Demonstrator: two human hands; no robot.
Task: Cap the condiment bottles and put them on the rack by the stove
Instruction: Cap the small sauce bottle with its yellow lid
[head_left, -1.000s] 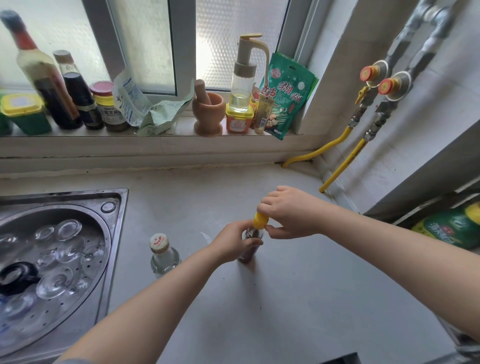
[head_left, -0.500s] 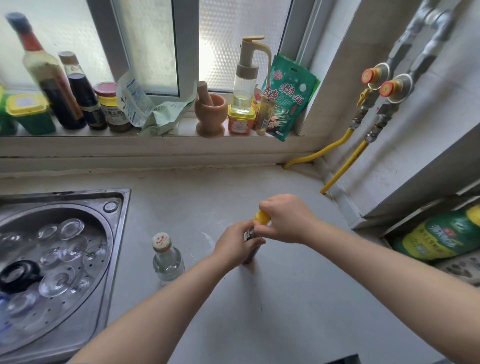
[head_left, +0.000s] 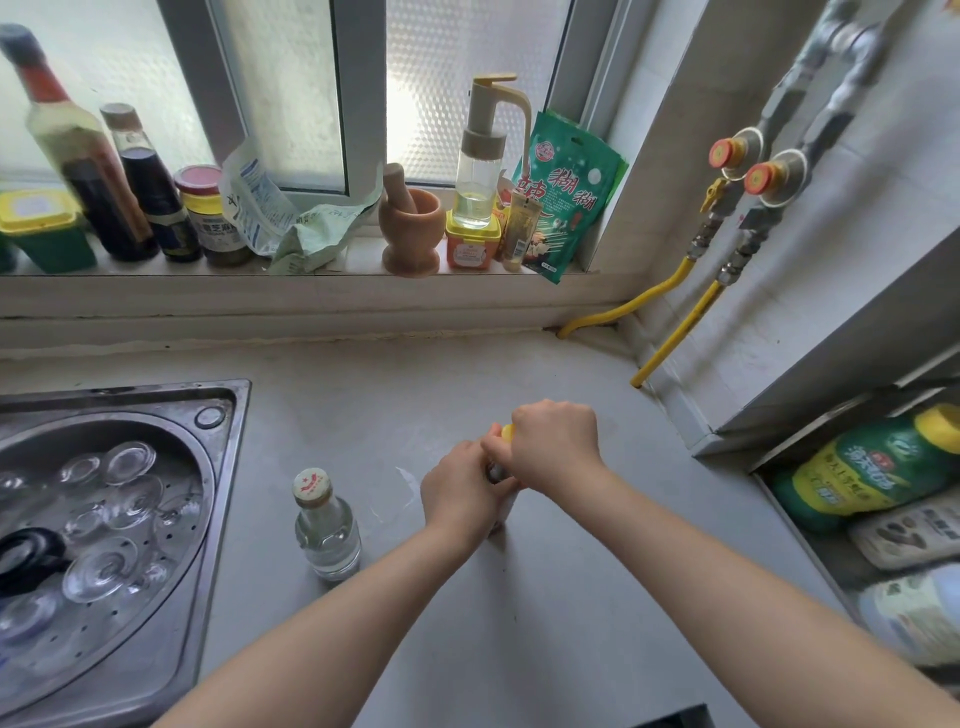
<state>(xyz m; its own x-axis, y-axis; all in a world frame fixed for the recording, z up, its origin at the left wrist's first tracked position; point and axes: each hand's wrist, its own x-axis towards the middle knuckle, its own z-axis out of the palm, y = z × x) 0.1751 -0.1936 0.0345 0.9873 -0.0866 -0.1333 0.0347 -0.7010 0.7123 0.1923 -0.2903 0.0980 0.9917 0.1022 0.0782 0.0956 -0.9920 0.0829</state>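
The left hand (head_left: 460, 493) is gripping the bottle (head_left: 500, 512) upright; the right hand (head_left: 553, 447) is clenching its yellow cap (head_left: 506, 432). Keep twisting squarely until snug.

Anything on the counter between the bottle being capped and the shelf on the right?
Nothing visible. The bottle stands gripped by the left hand, with the right hand on its yellow cap. The counter toward the shelf is bare; the clear bottle stands on the opposite side.

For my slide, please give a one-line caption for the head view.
Left hand steadies a bottle on the counter while right hand grips its yellow cap.
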